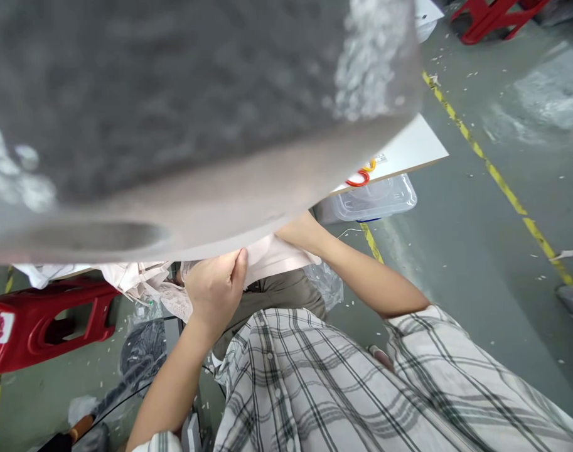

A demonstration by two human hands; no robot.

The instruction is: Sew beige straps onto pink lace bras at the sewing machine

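My left hand (216, 285) is closed, its thumb pressed against the curled fingers at the edge of a pale pink fabric piece (272, 257). The fabric stretches between my two hands above my lap. Of my right hand (296, 230), only the back near the wrist shows, by the fabric; its fingers are hidden. A large blurred dark grey shape with a pale rim (211, 113) is very near the camera and covers most of the upper view, so the work area behind it cannot be seen. Left of my left hand hang more pale fabric and lace pieces (140, 279).
A white tabletop (415, 147) juts out at right, with red and yellow rings (359, 178) on it. A clear plastic bin (385, 199) is below. Red stools (55, 323) stand at left and far upper right. Yellow-black tape (498, 179) and scraps mark the floor.
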